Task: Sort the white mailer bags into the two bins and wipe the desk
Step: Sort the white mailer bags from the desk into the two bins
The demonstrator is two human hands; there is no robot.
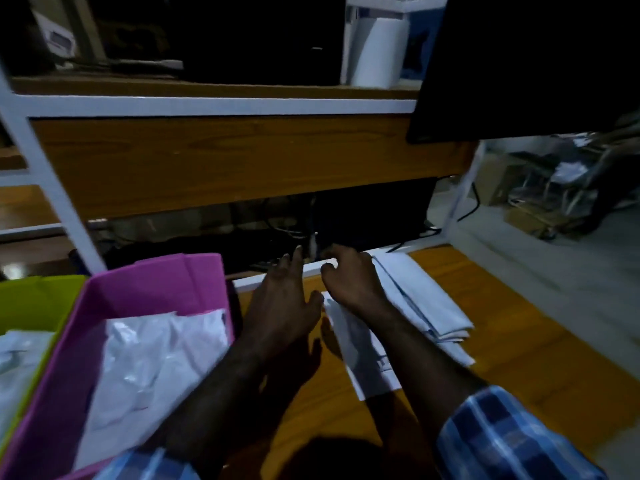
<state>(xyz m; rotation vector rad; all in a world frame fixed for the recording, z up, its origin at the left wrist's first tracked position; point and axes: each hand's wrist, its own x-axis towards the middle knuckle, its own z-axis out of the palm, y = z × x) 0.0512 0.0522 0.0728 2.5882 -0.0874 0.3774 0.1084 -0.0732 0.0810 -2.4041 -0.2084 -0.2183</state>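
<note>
Head view, dim and slightly blurred. Wooden desk (pixel 502 327) with a white-framed shelf unit (pixel 214 106) rising at its far edge; a dark monitor (pixel 519 64) overhangs the upper right and a white cylindrical appliance (pixel 377 51) stands on the shelf. Dark cables (pixel 284 230) run in the gap behind the desk.

Bins: two, side by side at left. Pink bin (pixel 156 289) holds white mailer bags (pixel 156 358), crumpled, count not resolvable. Green bin (pixel 38 296), leftmost, holds at least one more bag (pixel 17 355).

On the desk: one flat mailer bag (pixel 363 358) under the right forearm, and one folded white cloth (pixel 426 303) just beyond it.

Left hand (pixel 284 299): fingers straight, grasping nothing, just beside the pink bin. Right hand (pixel 349 278): fingers curled at the flat bag's far end; whether it actually grips the bag, cannot tell. Checked sleeves (pixel 502 434) on both arms.
</note>
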